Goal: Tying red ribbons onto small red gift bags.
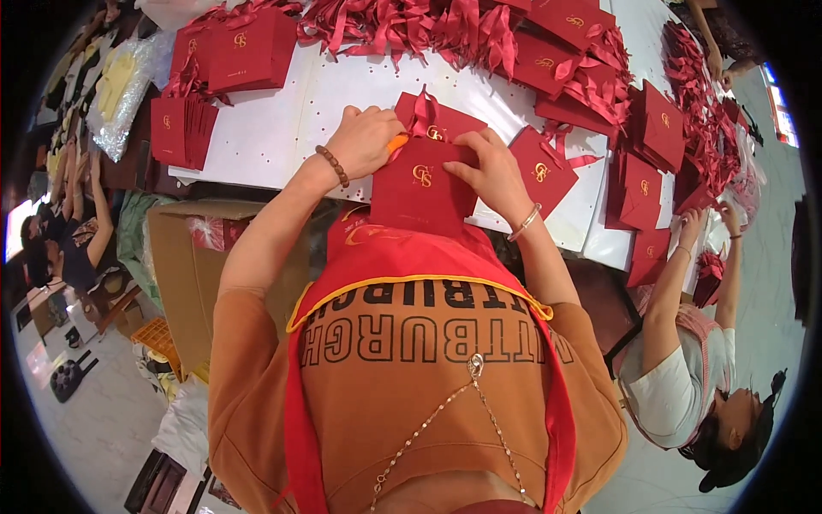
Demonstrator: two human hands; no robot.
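Observation:
In front of me at the table's near edge is a red paper gift bag point(415, 193) with a gold emblem, its front panel toward me. Behind its top edge another red panel point(407, 107) shows, with a red ribbon point(425, 113) at it. My left hand point(364, 141) is closed at the bag's upper left, round a small orange object point(396, 144) that is mostly hidden by the fingers. With thumb and fingers, my right hand point(490, 167) pinches the bag's upper right edge.
The white table point(265, 137) carries scattered small red bits. Red gift bags point(184, 133) stand at left, and a ribbon pile point(411, 30) lies at the back. Another bag point(541, 171) lies right of mine. A cardboard box point(193, 291) stands below left. At right, a co-worker point(685, 368) handles bags.

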